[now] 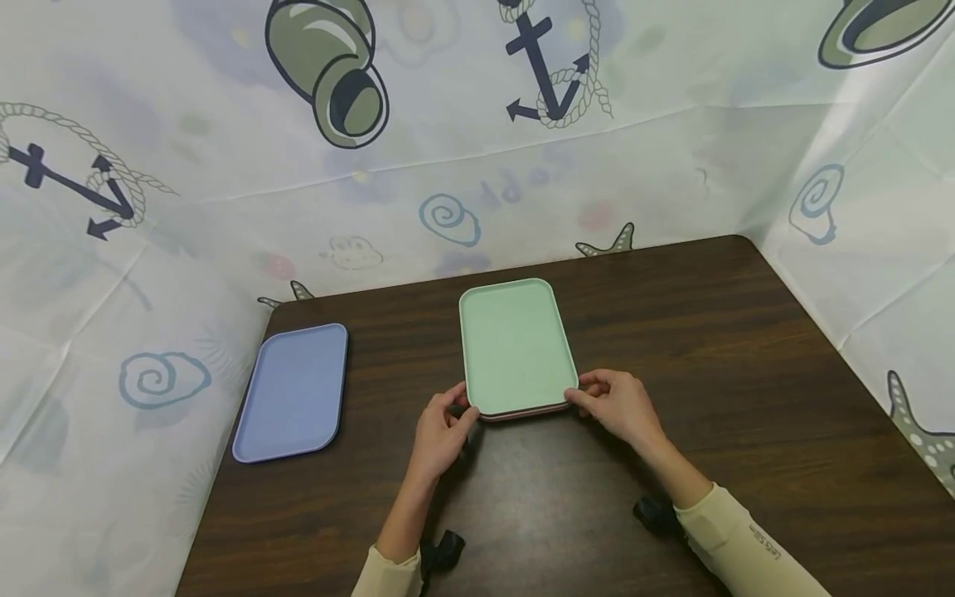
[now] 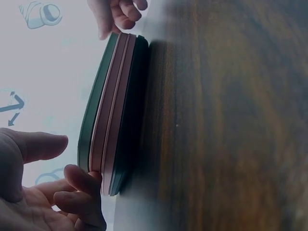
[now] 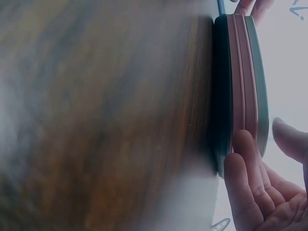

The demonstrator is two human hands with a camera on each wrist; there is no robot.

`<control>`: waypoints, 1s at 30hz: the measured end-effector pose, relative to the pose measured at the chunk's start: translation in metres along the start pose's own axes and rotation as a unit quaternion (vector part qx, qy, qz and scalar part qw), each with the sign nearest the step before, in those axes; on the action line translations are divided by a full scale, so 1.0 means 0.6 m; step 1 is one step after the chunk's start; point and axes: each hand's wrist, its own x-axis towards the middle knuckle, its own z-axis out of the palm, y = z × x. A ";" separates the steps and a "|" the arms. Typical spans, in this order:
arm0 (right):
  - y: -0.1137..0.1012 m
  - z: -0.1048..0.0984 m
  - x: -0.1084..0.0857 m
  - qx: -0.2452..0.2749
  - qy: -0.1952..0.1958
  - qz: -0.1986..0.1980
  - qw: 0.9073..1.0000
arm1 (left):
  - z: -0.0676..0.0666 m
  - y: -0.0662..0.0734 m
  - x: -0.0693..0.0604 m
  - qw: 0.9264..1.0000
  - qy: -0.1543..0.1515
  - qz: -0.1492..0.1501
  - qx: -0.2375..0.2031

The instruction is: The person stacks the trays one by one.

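Cream-coloured fabric sleeves (image 1: 739, 539) reach in from the bottom edge, closest to the viewer. Behind everything hangs a pale cloth (image 1: 492, 153) printed with anchors, shells and starfish. Below it spreads a dark brown, wood-grained table (image 1: 716, 332). Near its middle, directly before the person, sits a neat stack topped by a mint-green, round-cornered rectangular tray (image 1: 518, 344), plastic by its look. From the wrists, two dusty-pink trays (image 2: 111, 106) show under the green one, then a darker layer (image 2: 132, 115) whose true colour is hard to tell. Well apart, along the table's left edge, a periwinkle-blue rectangular tray (image 1: 294, 394) lies flat, perhaps set aside to keep it separate. The person's bare left hand (image 1: 438, 435) and right hand (image 1: 615, 406) frame the stack's two near corners. Each is loosely spread, fingertips against the pink rims, thumb just off the green tray in the wrist views; this light bracing probably keeps the edges aligned. Smallest are black devices (image 1: 445, 550) at the wrists.
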 end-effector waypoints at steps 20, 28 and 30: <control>-0.002 0.005 -0.017 0.013 -0.020 0.018 1.000 | -0.032 -0.014 -0.029 0.999 -0.043 0.000 0.003; -0.020 0.005 -0.027 0.024 0.002 -0.006 1.000 | -0.096 -0.044 -0.053 0.999 -0.009 -0.038 -0.005; -0.030 0.009 -0.030 0.050 0.002 -0.022 0.999 | -0.115 -0.051 -0.063 0.999 0.002 -0.052 -0.005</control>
